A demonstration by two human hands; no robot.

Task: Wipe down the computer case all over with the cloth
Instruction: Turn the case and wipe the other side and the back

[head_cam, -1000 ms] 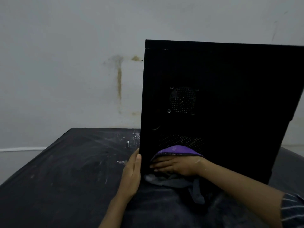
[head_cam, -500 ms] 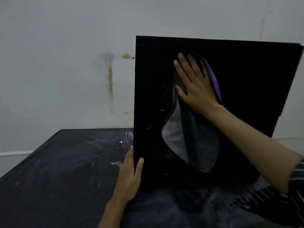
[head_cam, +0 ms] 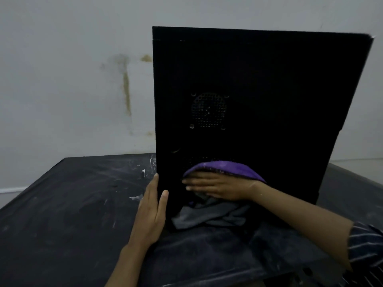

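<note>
A black computer case point(head_cam: 269, 83) stands upright on a dark table point(head_cam: 72, 204), its side panel with a round fan grille facing me. My right hand point(head_cam: 219, 186) lies flat with straight fingers, pressing a purple and grey cloth point(head_cam: 226, 167) against the bottom of that panel. The cloth's grey part bunches on the table below the hand. My left hand point(head_cam: 152, 208) rests with straight fingers along the case's lower left edge, thumb on the side panel.
The table surface is scuffed with white marks and specks left of the case. A pale wall with a brown stain point(head_cam: 126, 85) stands close behind. The table's left edge runs diagonally at the lower left.
My right hand has swept the cloth from the top of the side panel down to its bottom edge. The left hand stays at the lower left edge of the case.
</note>
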